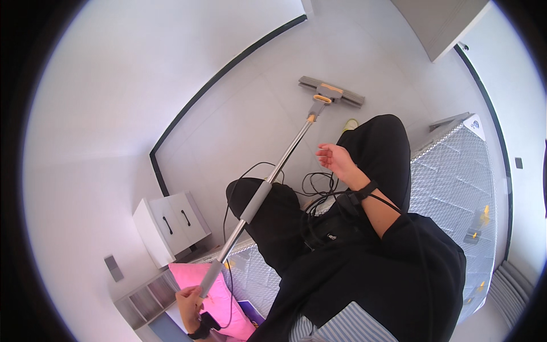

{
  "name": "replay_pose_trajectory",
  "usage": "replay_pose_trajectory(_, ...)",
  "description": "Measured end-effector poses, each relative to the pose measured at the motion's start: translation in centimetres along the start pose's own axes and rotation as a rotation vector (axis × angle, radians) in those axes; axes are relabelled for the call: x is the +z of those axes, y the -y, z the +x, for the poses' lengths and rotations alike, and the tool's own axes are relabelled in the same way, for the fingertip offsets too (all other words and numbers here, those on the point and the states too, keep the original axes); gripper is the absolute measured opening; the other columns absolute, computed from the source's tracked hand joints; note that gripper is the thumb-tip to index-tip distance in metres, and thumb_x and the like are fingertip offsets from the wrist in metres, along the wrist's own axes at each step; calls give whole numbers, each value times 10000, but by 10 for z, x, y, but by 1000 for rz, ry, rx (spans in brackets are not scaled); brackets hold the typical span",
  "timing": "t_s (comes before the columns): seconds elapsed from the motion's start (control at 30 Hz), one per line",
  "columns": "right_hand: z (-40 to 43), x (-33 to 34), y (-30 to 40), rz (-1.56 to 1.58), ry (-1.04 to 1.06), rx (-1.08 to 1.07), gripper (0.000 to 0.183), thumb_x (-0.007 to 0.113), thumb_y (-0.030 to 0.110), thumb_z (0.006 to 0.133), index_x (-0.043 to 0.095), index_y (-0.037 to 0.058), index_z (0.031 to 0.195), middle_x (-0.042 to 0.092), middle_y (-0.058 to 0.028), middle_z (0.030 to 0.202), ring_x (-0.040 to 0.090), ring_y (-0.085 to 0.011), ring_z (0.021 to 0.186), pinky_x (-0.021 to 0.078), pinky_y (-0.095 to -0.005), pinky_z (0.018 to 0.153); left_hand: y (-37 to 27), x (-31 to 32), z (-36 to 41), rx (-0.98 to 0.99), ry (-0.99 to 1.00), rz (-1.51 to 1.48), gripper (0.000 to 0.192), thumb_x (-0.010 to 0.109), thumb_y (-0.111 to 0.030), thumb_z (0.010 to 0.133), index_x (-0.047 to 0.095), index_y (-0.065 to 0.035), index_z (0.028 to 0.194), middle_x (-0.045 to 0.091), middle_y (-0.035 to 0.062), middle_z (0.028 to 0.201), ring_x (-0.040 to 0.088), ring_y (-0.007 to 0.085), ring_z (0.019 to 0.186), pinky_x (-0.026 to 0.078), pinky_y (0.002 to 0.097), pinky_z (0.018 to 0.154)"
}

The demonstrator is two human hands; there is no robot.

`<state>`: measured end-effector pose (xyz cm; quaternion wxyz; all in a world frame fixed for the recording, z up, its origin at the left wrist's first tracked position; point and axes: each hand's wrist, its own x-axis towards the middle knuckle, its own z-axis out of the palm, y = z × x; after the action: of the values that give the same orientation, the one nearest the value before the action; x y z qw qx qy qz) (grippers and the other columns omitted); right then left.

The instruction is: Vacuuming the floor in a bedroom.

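A sponge mop [257,201] with a steel pole and grey grips slants across the view. Its grey head [331,91] rests on the floor, beyond my knees. At the pole's lower end, my left hand [189,299] is closed around the tip, over a pink pillow [218,295]. My right hand [335,161] hangs in the air above my right leg, fingers loosely curled and holding nothing, to the right of the pole. Black cables [318,199] run from the wrist straps over my lap.
I sit on a bed edge with a plastic-wrapped mattress [448,184]. A white nightstand [177,222] stands at the left, by the wall, with a shelf unit [147,301] below it in view. Cable loops lie between my knees. A grey door or panel [440,25] is at the top right.
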<state>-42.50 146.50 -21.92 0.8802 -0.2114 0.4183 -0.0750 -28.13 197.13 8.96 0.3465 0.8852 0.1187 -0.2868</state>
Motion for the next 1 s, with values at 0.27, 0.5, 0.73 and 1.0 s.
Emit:
replay_pose_trajectory(0.27,-7,16,-3,-74,76,44,262,499,267,877,577,73,1035,628,-53,904,581,-145,790,455,-290,709,-19,76,-15,-8,130,23,293,671,-85,745,632,99,969,630,110,630,440,87,350,329,210,321)
replay_pose_trajectory(0.5,-21,25,3,-114,37,-45,320,509,334,874,599,89,1059,629,-47,920,578,-152,802,451,-301,729,-88,207,11,210,331,76,349,684,-100,747,634,39,1063,550,-5,579,429,44,388,297,188,360)
replay_pose_trajectory(0.73,-27,25,17,-179,203,-83,466,396,433,902,618,82,1114,659,-77,988,594,-158,821,451,-275,746,-177,362,73,280,556,-118,394,691,-130,782,580,36,1121,541,6,606,413,64,377,272,198,325)
replay_pose_trajectory(1.0,-24,15,29,-107,148,-115,501,393,434,904,587,47,1156,651,-87,949,578,-148,775,447,-271,728,-280,496,112,259,686,-207,250,668,-158,803,590,-10,990,605,54,801,458,84,468,345,203,357)
